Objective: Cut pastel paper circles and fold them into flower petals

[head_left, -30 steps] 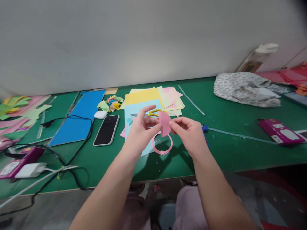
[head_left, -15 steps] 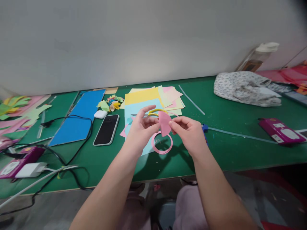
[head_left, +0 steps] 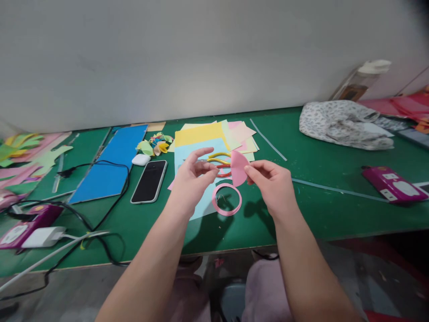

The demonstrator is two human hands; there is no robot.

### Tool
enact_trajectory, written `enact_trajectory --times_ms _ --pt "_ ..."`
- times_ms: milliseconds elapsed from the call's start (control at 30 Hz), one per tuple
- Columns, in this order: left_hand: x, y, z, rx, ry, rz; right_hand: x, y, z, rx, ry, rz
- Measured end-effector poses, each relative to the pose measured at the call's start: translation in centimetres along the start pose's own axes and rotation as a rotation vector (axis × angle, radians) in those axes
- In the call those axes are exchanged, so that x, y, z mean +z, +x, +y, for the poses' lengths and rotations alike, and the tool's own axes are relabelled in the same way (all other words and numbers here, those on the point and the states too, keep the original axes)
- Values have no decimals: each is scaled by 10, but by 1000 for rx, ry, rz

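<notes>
Between the thumb and fingers of my right hand is a folded pink paper half-circle, raised above the table with its straight edge to the left. My left hand is a little apart from the paper, index finger raised and nothing visible in its grip. Behind my left fingers, scissors with yellow and red handles lie on light blue paper; part of their blades is hidden. A pink paper ring rests below the hands, overlapping the blue sheet's edge.
On the left are a phone, a white earbud case, a blue board and dark cables. Coloured paper sheets are stacked behind. Patterned cloth and a magenta device sit at right.
My left hand has come off the pink paper half-circle and moved slightly left. The right hand has carried the paper right, uncovering the scissors' handles.
</notes>
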State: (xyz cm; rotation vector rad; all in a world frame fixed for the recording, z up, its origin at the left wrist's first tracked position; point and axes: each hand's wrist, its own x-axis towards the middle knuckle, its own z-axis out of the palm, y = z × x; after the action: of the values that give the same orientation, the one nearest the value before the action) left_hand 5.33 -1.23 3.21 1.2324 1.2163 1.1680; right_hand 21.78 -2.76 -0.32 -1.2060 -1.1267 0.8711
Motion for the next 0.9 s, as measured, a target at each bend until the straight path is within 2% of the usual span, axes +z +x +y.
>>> enact_trajectory --times_ms 133,233,567,900 --pt "2 -1 -3 -13 55 -63 -1 0 -1 -2 8 13" --pt "7 -2 -8 -12 17 -110 2 -2 -1 -1 -5 -4" --pt "14 -3 -9 -46 -114 -124 4 -5 -6 -34 -48 -23" --pt "9 0 -10 5 -20 -55 5 -6 -3 -69 -94 -8"
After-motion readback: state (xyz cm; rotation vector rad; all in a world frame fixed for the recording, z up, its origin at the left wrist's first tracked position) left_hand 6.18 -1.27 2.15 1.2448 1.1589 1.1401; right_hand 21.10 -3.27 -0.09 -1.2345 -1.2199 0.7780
